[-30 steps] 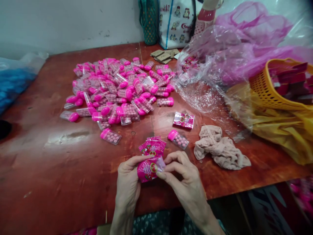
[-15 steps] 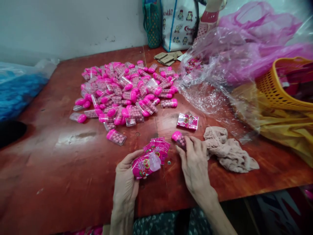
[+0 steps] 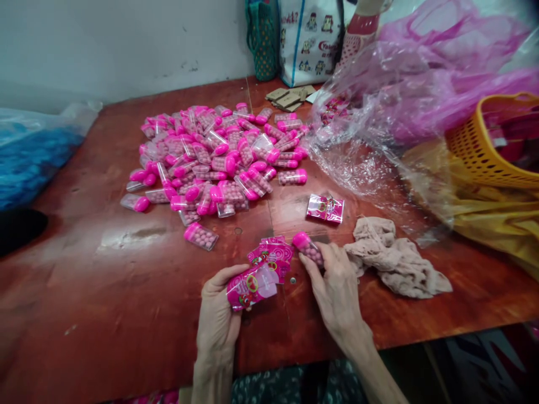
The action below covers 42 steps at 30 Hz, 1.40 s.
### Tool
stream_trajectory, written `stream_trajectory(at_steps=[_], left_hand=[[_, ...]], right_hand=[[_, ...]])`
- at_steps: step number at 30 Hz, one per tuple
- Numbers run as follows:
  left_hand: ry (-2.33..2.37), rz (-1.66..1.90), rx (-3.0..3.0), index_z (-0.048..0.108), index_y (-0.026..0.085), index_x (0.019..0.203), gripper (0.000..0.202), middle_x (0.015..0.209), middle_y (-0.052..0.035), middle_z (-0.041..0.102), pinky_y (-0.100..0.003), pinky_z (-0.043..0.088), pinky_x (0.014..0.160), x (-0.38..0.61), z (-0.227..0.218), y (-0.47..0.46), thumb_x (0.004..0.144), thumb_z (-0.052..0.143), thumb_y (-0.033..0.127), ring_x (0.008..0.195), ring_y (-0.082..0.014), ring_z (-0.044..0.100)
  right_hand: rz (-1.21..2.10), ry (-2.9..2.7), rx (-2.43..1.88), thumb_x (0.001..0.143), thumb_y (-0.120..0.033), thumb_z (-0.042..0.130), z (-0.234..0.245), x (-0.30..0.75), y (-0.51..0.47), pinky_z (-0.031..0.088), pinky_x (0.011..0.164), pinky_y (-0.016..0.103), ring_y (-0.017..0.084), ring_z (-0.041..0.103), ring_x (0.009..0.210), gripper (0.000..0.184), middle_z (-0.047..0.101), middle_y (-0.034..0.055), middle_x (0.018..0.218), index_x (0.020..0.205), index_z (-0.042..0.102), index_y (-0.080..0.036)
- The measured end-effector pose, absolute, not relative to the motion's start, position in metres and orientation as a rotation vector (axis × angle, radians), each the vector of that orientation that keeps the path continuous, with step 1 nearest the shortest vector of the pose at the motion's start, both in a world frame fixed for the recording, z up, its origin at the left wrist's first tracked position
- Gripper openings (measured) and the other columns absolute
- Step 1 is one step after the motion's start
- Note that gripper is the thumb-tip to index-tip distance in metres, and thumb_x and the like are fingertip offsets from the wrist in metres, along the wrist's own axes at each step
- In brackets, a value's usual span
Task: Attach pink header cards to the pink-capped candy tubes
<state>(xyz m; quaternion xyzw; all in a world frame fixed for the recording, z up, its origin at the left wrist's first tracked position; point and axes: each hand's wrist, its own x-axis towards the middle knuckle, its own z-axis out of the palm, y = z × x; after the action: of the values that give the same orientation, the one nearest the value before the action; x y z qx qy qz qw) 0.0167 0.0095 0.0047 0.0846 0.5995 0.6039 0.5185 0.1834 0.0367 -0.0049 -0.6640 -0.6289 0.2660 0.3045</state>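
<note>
My left hand (image 3: 221, 311) is closed on a pink printed sleeve (image 3: 251, 286), held above the table's near part. Just beyond it several flat pink printed sleeves (image 3: 273, 255) lie fanned on the wood. In my right hand (image 3: 337, 286), between thumb and fingers, is a clear candy container (image 3: 309, 248) with a pink cap and small pink balls inside; its cap points up and left. Farther off, a pink printed packet (image 3: 325, 209) lies by itself. A single capped container (image 3: 201, 236) rests at the near side of a large heap of like containers (image 3: 219, 151).
A crumpled beige cloth (image 3: 400, 258) lies right of my right hand. Clear plastic film (image 3: 353, 151), a yellow basket (image 3: 475, 140) and pink bags (image 3: 455, 50) crowd the right. Cardboard pieces (image 3: 290, 98) and a white bag (image 3: 310, 45) stand at the back; blue goods (image 3: 33, 151) at left.
My right hand has tilted the candy container so more of it shows, its cap slightly nearer me. My left hand keeps its hold on the sleeve, almost unmoved. The view has shifted slightly.
</note>
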Motion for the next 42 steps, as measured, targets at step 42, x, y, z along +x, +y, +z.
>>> stream_trajectory(at_steps=[42], left_hand=[[1.050, 1.413, 0.099, 0.072, 0.016, 0.081, 0.051, 0.084, -0.0113, 0.072, -0.038, 0.052, 0.077, 0.019, 0.000, 0.004, 0.053, 0.070, 0.058, 0.084, -0.0279, 0.065]], right_hand=[[1.961, -0.952, -1.049, 0.078, -0.025, 0.063, 0.014, 0.190, 0.026, 0.042, 0.076, 0.027, 0.015, 0.056, 0.084, 0.033, 0.065, 0.0009, 0.095, 0.111, 0.061, -0.025]])
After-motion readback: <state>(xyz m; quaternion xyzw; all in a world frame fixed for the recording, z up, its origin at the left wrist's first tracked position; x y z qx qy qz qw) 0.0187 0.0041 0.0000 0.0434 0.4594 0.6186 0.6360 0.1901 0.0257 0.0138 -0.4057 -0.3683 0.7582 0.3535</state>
